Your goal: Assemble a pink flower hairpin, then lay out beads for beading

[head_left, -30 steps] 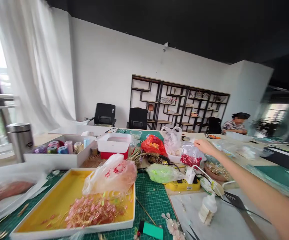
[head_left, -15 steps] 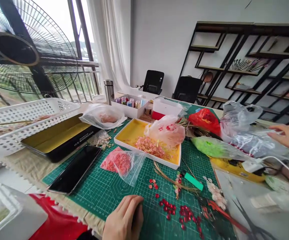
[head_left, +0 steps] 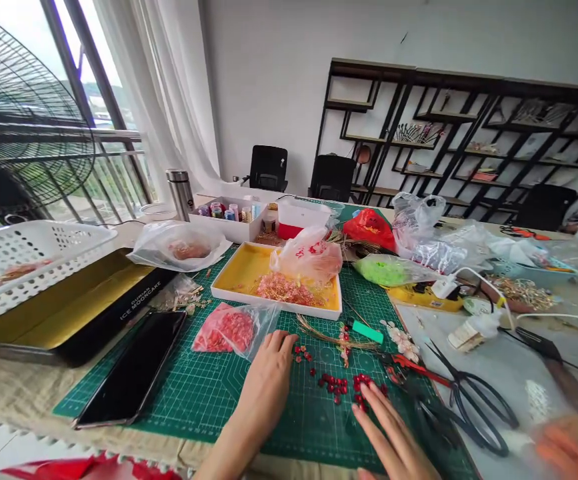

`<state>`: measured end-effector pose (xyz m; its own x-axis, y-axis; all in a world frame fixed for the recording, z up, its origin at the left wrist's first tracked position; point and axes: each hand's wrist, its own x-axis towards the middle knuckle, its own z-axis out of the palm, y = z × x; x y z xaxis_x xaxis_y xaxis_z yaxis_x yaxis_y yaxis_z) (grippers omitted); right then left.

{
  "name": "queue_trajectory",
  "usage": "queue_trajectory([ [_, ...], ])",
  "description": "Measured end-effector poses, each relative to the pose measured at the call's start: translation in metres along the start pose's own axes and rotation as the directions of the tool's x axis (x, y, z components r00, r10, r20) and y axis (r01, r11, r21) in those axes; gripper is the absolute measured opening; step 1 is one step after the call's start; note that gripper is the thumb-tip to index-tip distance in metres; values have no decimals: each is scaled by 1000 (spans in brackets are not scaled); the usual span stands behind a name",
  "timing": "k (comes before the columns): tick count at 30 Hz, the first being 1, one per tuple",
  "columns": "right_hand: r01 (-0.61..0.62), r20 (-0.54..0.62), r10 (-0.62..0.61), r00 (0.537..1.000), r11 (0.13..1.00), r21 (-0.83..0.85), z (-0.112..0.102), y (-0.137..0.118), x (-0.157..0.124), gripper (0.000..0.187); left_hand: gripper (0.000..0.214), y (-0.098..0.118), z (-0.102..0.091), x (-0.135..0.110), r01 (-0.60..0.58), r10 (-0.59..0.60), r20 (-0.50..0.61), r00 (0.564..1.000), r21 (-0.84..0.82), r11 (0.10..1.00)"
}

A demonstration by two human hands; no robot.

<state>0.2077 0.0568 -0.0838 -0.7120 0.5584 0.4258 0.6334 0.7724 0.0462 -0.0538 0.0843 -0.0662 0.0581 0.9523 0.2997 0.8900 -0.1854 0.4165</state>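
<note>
My left hand (head_left: 267,373) rests over the green cutting mat (head_left: 169,390), its bent fingers slightly apart beside small pink-red flower beads (head_left: 303,354) and the zip bag of pink pieces (head_left: 226,328). Nothing shows in its grasp. Farther right, my right hand (head_left: 393,433) has its fingers stretched and spread, the tips at a cluster of dark red beads (head_left: 361,383). More red beads (head_left: 333,385) lie between the hands. Beyond them are a beaded flower sprig (head_left: 344,345) on gold wires (head_left: 313,329) and a green strip (head_left: 367,332).
Red-handled pliers (head_left: 419,368) and black scissors (head_left: 473,400) lie right of the beads. A white-rimmed tray (head_left: 263,304) stands ahead. A phone (head_left: 131,370) and a black box (head_left: 63,340) are at left. A blurred orange shape (head_left: 573,447) sits at the lower right edge.
My left hand has moved forward to the flower beads, and its fingers have uncurled somewhat. A hand at the far right is gone from there; my right hand now reaches the red beads. The view has turned right.
</note>
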Motion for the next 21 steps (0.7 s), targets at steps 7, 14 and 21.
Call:
queue_trajectory([
  [7,-35,36,39,999,994,-100,7,-26,40,49,21,-10,-12,-9,-29,25,53,998,77,997],
  [14,-142,13,141,990,989,47,-1,-10,76,31,26,-7,-14,-11,-36,30,62,998,99,994],
  [21,-8,-16,7,1000,1000,-27,2,-29,125,28,24,8,-27,-10,-16,17,-41,999,23,1000],
])
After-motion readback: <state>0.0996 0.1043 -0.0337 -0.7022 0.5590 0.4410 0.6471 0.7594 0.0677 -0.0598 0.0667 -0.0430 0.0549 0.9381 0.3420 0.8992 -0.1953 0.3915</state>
